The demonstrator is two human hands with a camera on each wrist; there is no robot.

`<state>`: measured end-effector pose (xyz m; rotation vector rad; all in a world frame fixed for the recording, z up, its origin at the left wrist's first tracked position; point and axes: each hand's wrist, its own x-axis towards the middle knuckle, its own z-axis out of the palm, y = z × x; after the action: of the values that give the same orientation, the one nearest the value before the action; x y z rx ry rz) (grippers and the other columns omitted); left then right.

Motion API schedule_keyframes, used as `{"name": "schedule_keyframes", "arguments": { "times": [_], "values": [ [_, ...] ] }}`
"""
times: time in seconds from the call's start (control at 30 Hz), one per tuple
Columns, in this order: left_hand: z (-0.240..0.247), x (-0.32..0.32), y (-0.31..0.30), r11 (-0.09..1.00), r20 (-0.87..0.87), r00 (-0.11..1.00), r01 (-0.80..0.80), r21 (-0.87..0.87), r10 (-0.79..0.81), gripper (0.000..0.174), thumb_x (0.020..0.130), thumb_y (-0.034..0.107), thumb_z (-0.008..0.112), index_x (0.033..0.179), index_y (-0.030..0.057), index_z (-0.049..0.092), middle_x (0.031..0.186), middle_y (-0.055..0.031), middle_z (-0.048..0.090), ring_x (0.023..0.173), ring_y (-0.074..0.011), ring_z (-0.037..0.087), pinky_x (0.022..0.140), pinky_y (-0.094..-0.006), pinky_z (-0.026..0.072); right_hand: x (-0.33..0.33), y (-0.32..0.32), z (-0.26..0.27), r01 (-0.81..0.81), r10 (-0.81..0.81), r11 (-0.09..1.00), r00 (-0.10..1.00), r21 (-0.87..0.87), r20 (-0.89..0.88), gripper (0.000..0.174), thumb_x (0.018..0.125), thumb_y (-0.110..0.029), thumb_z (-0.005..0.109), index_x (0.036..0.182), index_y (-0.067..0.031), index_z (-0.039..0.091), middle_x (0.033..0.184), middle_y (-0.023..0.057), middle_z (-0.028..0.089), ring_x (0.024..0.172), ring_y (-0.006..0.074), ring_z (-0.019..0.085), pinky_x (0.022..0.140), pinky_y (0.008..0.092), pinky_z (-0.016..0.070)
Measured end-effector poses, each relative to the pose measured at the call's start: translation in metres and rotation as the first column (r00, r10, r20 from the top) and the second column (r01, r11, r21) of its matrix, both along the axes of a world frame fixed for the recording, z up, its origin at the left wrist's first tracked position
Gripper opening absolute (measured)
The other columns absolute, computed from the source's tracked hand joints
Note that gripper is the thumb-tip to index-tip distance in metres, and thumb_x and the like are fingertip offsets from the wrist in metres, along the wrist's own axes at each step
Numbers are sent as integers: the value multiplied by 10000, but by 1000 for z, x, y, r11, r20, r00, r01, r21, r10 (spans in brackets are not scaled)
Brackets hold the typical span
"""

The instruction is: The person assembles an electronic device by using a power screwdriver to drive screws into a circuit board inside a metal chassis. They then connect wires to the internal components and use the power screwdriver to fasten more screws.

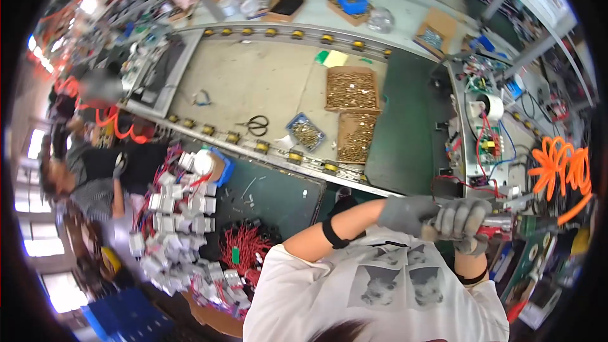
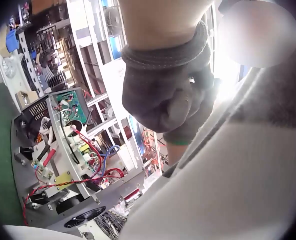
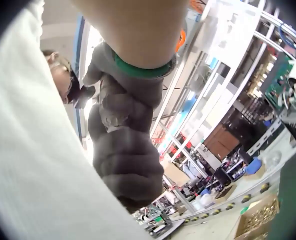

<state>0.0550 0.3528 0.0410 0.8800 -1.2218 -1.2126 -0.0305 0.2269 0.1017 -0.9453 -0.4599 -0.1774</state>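
Both hands wear grey work gloves and are clasped together in front of the chest. My left hand point(image 1: 405, 215) comes in from the left, its fingers curled against the other glove. The right hand point(image 1: 463, 220) is folded against it, with a row of bent fingers facing up. In the left wrist view the left glove point(image 2: 155, 97) is bunched up close, and a green glove cuff point(image 2: 180, 137) shows behind it. The right wrist view shows the right glove point(image 3: 138, 87) under its green cuff, with curled grey fingers point(image 3: 130, 165) below. The palms are hidden; no tool shows between them.
Beyond the hands runs a roller-edged bench point(image 1: 253, 82) with brass-coloured parts in cardboard boxes point(image 1: 352, 88), a blue tray point(image 1: 306, 132) and scissors point(image 1: 256, 125). An opened electronic unit point(image 1: 487, 133) stands at right, with a coiled orange hose point(image 1: 560, 164). White wired modules point(image 1: 180, 221) pile up at left.
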Motion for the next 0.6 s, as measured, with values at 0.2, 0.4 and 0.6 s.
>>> {"name": "schedule_keyframes", "arguments": {
  "times": [0.2,0.4,0.6],
  "values": [
    [-200,106,6,450,528,649,-760,469,547,285,850,254,484,1065,103,595,924,-160,645,844,-316,628,720,-419,480,-28,1,-4,418,-338,894,867,163,-365,344,765,-214,715,698,-92,401,586,18,404,486,144,354,455,287,309],
    [-300,135,3,-116,782,531,-798,591,328,356,777,208,575,1128,154,546,1082,-173,603,1028,-350,575,864,-411,453,-45,-2,-11,686,-600,720,689,101,-406,304,758,-168,695,776,-91,402,652,23,394,558,151,370,512,294,323],
    [-308,132,-9,-15,918,393,-920,393,-49,433,798,159,601,1210,112,475,1220,-167,505,1140,-312,500,964,-359,406,-50,-6,-18,761,-721,649,606,-19,-335,247,735,-119,676,753,-56,439,658,60,448,587,176,451,467,313,404]
  ]
}}
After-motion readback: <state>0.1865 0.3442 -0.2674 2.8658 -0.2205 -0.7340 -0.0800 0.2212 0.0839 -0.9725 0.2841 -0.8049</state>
